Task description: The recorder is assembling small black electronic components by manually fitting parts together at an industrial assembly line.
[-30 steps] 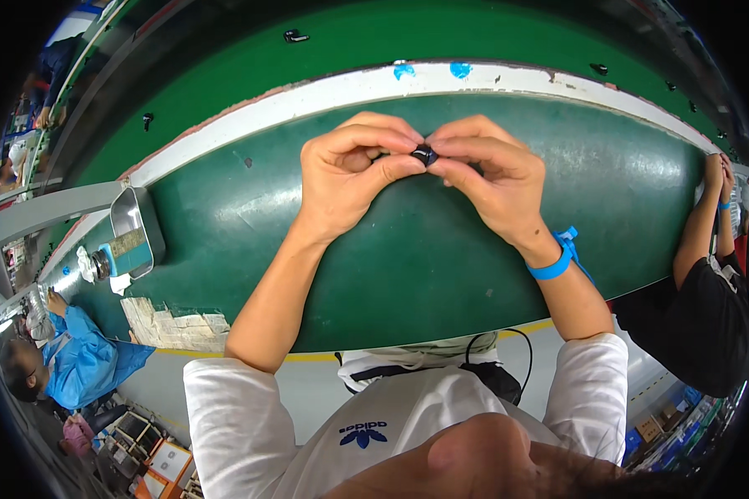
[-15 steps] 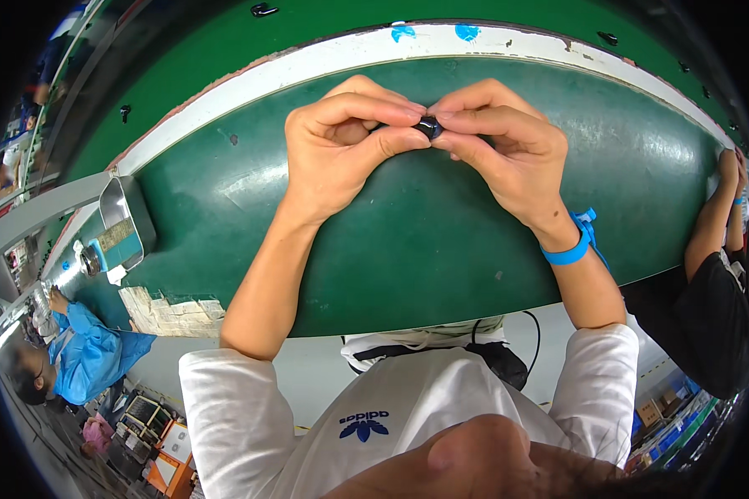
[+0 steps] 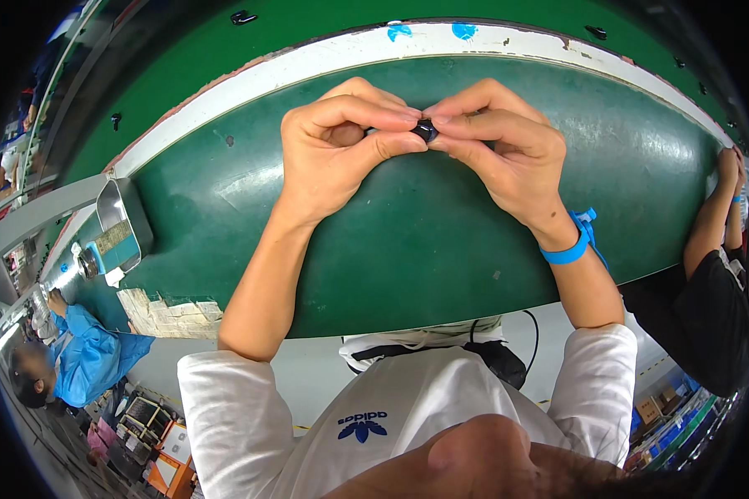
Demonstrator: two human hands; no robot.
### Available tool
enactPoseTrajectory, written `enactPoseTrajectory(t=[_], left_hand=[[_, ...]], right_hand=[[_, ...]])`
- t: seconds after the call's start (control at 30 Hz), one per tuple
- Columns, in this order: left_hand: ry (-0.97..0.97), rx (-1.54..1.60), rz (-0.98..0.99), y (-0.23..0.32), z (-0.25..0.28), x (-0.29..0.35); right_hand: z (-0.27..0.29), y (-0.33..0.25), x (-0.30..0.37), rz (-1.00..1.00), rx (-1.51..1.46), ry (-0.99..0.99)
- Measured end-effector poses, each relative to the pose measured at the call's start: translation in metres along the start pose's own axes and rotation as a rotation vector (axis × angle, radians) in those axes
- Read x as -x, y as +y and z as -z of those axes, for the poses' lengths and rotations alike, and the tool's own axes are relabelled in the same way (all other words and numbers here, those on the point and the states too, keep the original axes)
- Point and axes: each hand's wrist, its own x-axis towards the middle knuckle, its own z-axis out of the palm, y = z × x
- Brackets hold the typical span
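A small glossy black part (image 3: 425,130) is pinched between my two hands above the green work table (image 3: 408,241). My left hand (image 3: 334,143) grips its left side with thumb and fingertips. From the right, my right hand (image 3: 502,137) holds the other side between thumb and fingers, and a blue strap (image 3: 567,252) circles that wrist. The fingertips of both hands nearly meet and cover most of the part, so its full shape is hidden.
Beyond a white ledge (image 3: 308,71), a green belt carries spaced black pieces (image 3: 244,17). A metal tray (image 3: 133,218) and a bottle (image 3: 88,261) stand at the left. A person in blue (image 3: 100,349) sits left; a person in black (image 3: 697,320) is at right.
The black pieces on the green belt have shifted to the left. Both hands keep their pinch on the black part, with only a slight shift.
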Motion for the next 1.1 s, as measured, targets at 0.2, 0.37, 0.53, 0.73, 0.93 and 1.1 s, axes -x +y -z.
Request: enactPoseTrajectory(t=[0.2,0.37,0.53,0.73,0.93,1.1], left_hand=[[-0.028,0.002,0.038,-0.001,0.002,-0.002],[0.078,0.021,0.146,0.004,-0.004,-0.001],[0.08,0.052,0.212,0.006,-0.006,0.002],[0.088,0.007,0.265,0.011,-0.015,0.004],[0.063,0.146,0.29,0.002,-0.007,0.002],[0.07,0.333,0.338,0.004,-0.009,-0.001]], right_hand=[[0.0,0.003,0.0,0.008,0.011,0.008],[-0.008,-0.001,-0.002,0.038,0.114,0.068],[-0.013,-0.012,0.002,-0.068,0.05,0.132],[-0.004,-0.006,0.004,-0.203,-0.098,0.055],[-0.006,-0.007,0.0,-0.37,-0.359,0.111],[-0.001,-0.01,-0.003,-0.342,-0.38,0.066]])
